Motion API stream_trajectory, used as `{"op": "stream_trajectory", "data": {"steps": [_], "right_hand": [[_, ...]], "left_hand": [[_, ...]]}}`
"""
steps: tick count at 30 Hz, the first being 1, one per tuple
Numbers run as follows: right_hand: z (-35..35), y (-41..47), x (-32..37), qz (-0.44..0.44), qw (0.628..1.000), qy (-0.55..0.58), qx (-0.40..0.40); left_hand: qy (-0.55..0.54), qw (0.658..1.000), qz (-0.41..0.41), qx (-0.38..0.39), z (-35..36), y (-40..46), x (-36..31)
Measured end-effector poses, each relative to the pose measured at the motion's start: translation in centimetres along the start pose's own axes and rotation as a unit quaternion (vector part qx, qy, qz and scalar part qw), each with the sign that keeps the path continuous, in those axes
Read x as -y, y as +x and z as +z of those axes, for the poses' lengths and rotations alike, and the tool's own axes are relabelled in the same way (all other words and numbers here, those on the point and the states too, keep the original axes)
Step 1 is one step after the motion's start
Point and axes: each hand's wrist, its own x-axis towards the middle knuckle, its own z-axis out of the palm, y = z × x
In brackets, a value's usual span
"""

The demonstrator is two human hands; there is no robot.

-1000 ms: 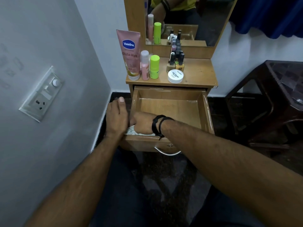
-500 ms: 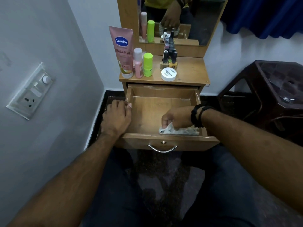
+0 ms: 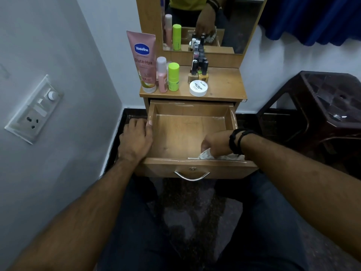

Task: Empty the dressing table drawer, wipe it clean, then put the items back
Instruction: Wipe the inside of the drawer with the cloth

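Centrally, one open drawer [image 3: 187,133] holds no cosmetics. Right hand [image 3: 215,143] clenches one white cloth [image 3: 218,156] against the front right corner of its floor. Left hand [image 3: 135,140] rests flat on its left wall, fingers relaxed. On the dressing table top [image 3: 224,83]: one Vaseline tube [image 3: 142,59], one pink bottle [image 3: 162,75], one green bottle [image 3: 173,76], one white jar [image 3: 198,88], and a cluster of nail polish bottles [image 3: 199,69], number indistinct.

The drawer [image 3: 190,133] front hides most of the cloth [image 3: 207,154]; the mirror [image 3: 234,26] is cut off above.
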Motion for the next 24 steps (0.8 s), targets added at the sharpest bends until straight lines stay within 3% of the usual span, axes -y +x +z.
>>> {"op": "stream_trajectory", "data": {"steps": [3, 6, 10, 14, 16, 20, 24], "right_hand": [[0.0, -0.7, -1.7, 0.030, 0.998, -0.045, 0.019], [0.0, -0.9, -2.2, 0.042, 0.999, -0.011, -0.008], [-0.3, -0.8, -0.5, 0.043, 0.981, 0.074, -0.173], [1.3, -0.7, 5.1, 0.021, 0.916, 0.101, -0.388], [2.7, -0.1, 9.1, -0.030, 0.891, 0.084, -0.445], [5.4, 1.3, 16.4, -0.127, 0.889, 0.023, -0.439], [6.9, 2.8, 17.7, -0.142, 0.906, 0.003, -0.398]], "left_hand": [[-0.025, 1.000, -0.008, -0.001, -0.1, -0.1, 0.0], [-0.063, 0.998, -0.009, -0.017, -0.3, -0.1, 0.1], [-0.226, 0.969, -0.086, -0.059, -1.1, 0.4, 0.8], [-0.340, 0.921, -0.169, -0.082, -1.9, -0.1, 1.8], [-0.364, 0.908, -0.182, -0.097, -2.5, -0.2, 2.3], [-0.402, 0.881, -0.206, -0.139, -3.5, 0.3, 2.9], [-0.394, 0.888, -0.192, -0.139, -3.4, 0.4, 3.5]]}}
